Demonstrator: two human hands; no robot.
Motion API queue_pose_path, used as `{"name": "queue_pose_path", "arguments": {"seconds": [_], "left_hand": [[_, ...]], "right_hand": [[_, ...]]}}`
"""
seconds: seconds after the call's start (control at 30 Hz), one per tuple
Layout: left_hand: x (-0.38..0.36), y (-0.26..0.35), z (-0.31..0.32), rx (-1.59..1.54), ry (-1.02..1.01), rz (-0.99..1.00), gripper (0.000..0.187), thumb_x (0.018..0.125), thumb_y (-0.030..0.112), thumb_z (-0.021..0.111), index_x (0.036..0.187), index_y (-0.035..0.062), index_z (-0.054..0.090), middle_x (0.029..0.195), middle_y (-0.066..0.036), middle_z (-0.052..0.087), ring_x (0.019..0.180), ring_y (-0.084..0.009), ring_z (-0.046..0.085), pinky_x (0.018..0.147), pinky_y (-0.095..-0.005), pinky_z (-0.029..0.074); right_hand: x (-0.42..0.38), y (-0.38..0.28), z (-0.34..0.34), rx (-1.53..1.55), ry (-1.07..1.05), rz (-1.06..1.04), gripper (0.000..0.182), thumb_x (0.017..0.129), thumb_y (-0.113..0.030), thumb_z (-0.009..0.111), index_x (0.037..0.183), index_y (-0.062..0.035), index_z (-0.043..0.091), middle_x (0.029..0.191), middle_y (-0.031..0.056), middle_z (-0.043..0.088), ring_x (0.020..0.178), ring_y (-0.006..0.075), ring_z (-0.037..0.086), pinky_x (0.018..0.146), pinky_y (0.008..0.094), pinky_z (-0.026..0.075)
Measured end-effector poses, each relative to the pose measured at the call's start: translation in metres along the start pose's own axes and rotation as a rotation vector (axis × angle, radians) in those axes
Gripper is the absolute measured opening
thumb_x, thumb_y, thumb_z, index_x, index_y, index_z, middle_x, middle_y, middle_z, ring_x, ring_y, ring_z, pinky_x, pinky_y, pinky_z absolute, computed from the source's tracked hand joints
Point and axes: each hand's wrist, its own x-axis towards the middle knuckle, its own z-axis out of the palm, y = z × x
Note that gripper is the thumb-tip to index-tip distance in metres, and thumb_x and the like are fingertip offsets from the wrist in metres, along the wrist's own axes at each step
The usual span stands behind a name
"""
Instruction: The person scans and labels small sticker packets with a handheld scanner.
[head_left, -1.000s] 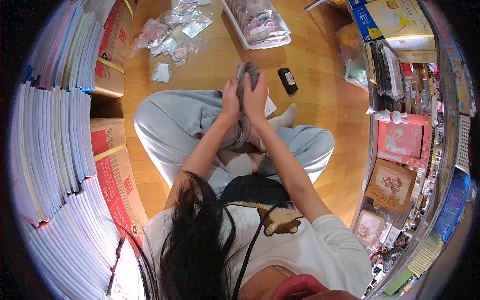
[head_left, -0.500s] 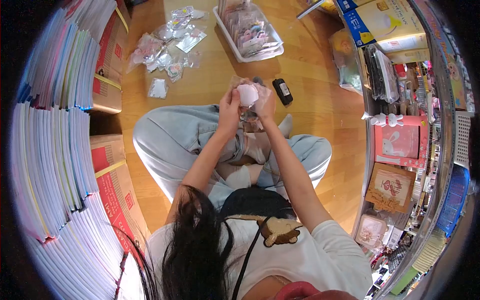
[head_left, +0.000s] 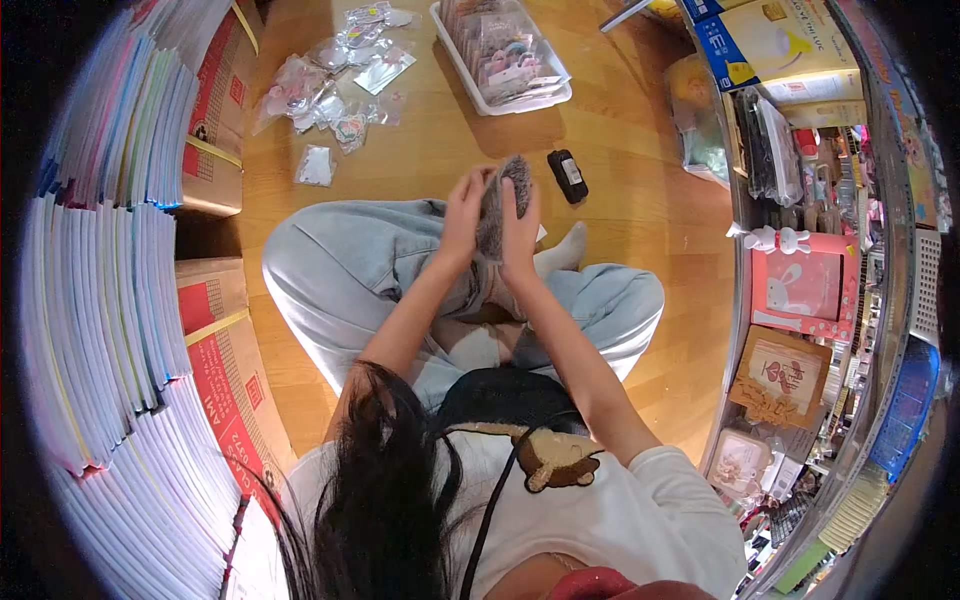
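Above my crossed legs, my left hand (head_left: 464,215) and my right hand (head_left: 520,222) hold a fuzzy dark grey item (head_left: 490,222) between them. The fingers of my left hand press its left side, and those of my right hand lie along its right side. What the item is, I cannot make out. A small black object with a white label (head_left: 567,176) lies on the floor just right of my hands. Beyond them stands a white basket (head_left: 480,103) filled with small packaged items.
Clear plastic packets (head_left: 345,85) lie scattered at the upper left, with a single packet (head_left: 315,166) nearer me. Stacked notebooks (head_left: 110,330) and cartons (head_left: 228,385) line the left side. On the right is a shelf with a pink frame (head_left: 800,285) and a wooden frame (head_left: 782,372).
The white round piece and clear wrapping between my hands no longer show. The fuzzy grey item, barely visible before, now stands upright between them.
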Motion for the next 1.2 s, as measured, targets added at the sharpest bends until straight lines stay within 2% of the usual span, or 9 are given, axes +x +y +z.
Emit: {"name": "queue_pose_path", "arguments": {"seconds": [0.07,0.17,0.27,0.37,0.57,0.67,0.77,0.97,1.2], "left_hand": [[-0.007,-0.006,0.008,-0.328,0.005,-0.154,0.045,0.094,0.041,0.037,0.11,0.0003,0.05,0.106,-0.008,0.052,0.093,-0.0135,0.048,0.086,-0.0285,0.038],[-0.003,-0.023,0.005,-0.049,0.045,-0.074,0.048,0.094,0.043,0.034,0.116,0.0032,0.049,0.108,-0.004,0.054,0.099,-0.0172,0.051,0.088,-0.0298,0.039],[-0.006,-0.01,0.008,-0.22,0.021,-0.169,0.048,0.094,0.042,0.033,0.117,0.0032,0.049,0.112,-0.005,0.054,0.102,-0.0174,0.051,0.09,-0.0312,0.039],[0.007,-0.045,-0.006,-0.099,0.195,-0.208,0.048,0.094,0.044,0.033,0.112,0.0028,0.051,0.106,-0.007,0.054,0.096,-0.0162,0.053,0.083,-0.0287,0.043],[-0.003,0.01,0.001,-0.457,0.07,-0.323,0.046,0.094,0.044,0.033,0.114,0.006,0.051,0.107,-0.007,0.056,0.097,-0.0165,0.055,0.081,-0.0309,0.046],[-0.004,0.001,0.005,-0.247,0.044,-0.327,0.054,0.092,0.051,0.032,0.118,0.0067,0.048,0.106,-0.005,0.055,0.096,-0.015,0.055,0.08,-0.0295,0.046],[-0.011,0.003,0.018,-0.138,0.058,-0.259,0.068,0.088,0.062,0.026,0.123,0.0067,0.044,0.108,-0.003,0.054,0.097,-0.0148,0.054,0.082,-0.0294,0.045],[-0.001,0.019,-0.005,-0.072,0.072,-0.282,0.078,0.086,0.066,0.015,0.124,0.0055,0.044,0.113,-0.006,0.053,0.101,-0.015,0.052,0.086,-0.0285,0.041],[-0.001,-0.007,0.003,0.258,0.067,-0.087,0.078,0.088,0.063,0.016,0.126,-0.0002,0.042,0.12,-0.011,0.05,0.108,-0.0204,0.048,0.095,-0.0324,0.035]], "right_hand": [[0.011,0.009,-0.002,-0.245,0.055,-0.121,0.031,0.085,-0.026,0.057,0.096,0.0026,0.052,0.091,0.0167,0.054,0.085,0.0272,0.053,0.077,0.0356,0.041],[0.02,-0.018,-0.004,-0.565,0.047,-0.248,0.03,0.082,-0.025,0.059,0.094,0.002,0.052,0.09,0.0196,0.053,0.084,0.0348,0.052,0.076,0.0389,0.041],[0.048,-0.004,-0.007,-0.529,0.111,-0.122,0.028,0.081,-0.023,0.059,0.095,0.0006,0.053,0.089,0.0194,0.053,0.086,0.037,0.052,0.076,0.0412,0.04],[0.035,-0.007,0.003,-0.497,0.052,-0.249,0.026,0.082,-0.022,0.058,0.095,-0.0002,0.053,0.091,0.0184,0.053,0.086,0.0363,0.052,0.076,0.0411,0.04],[0.013,-0.006,-0.004,-0.581,-0.187,-0.4,0.031,0.069,-0.019,0.063,0.096,-0.0061,0.055,0.095,0.0121,0.054,0.089,0.034,0.053,0.076,0.0401,0.044],[0.026,-0.013,-0.009,-0.739,-0.087,-0.262,0.031,0.068,-0.019,0.066,0.095,-0.0068,0.057,0.093,0.0111,0.054,0.088,0.0324,0.053,0.071,0.0407,0.044],[0.04,-0.011,-0.001,-0.69,0.018,-0.417,0.031,0.066,-0.019,0.068,0.092,-0.0078,0.057,0.09,0.0103,0.054,0.086,0.0308,0.053,0.07,0.0408,0.043],[0.012,-0.007,-0.016,-0.753,-0.342,-0.566,0.028,0.066,-0.018,0.068,0.089,-0.0081,0.057,0.086,0.0101,0.054,0.081,0.0287,0.052,0.07,0.0394,0.043],[0.033,-0.007,-0.015,-0.673,-0.023,-0.458,0.024,0.071,-0.015,0.064,0.089,-0.0026,0.056,0.085,0.0154,0.053,0.084,0.0342,0.052,0.071,0.0403,0.041]]}}
